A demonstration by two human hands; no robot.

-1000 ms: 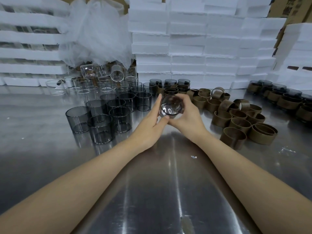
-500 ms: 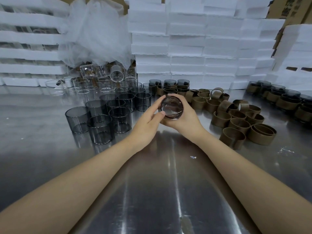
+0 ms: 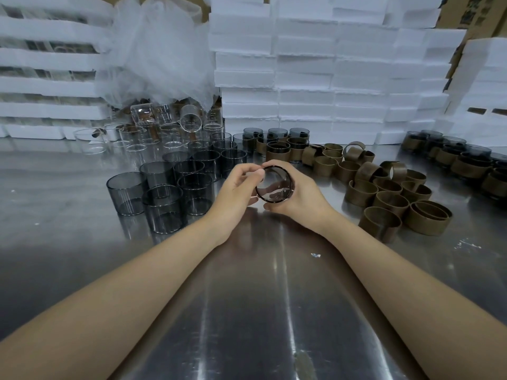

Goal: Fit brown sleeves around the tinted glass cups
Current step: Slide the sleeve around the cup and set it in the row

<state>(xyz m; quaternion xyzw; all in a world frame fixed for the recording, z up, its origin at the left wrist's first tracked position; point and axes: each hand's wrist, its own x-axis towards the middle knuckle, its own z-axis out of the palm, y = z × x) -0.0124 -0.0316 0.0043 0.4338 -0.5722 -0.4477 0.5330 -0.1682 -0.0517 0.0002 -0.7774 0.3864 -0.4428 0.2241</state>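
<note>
At ten o'clock from the hands, stacked white foam trays line the back edge of the steel table, with a crumpled clear plastic bag slumped beside them. Below the bag stands a cluster of clear glass cups, a few lying on their sides. Nearer, at nine o'clock, a group of bare tinted glass cups stands upright and packed close together.

Just right of that group, the left hand pinches the upper-left rim of the held cup between thumb and forefinger. This tinted cup is lifted off the table and tipped so its mouth faces the camera. The right hand wraps round its wall from three o'clock and beneath, fingers curled. Whether a sleeve sits on it I cannot tell; the palm hides the wall.

At twelve o'clock, sleeved cups stand before a wall of white foam slabs. At three o'clock lies a loose heap of brown sleeves, some upright, some tipped, two nested. At two o'clock, by the table's right edge, stands a second batch of sleeved cups.
</note>
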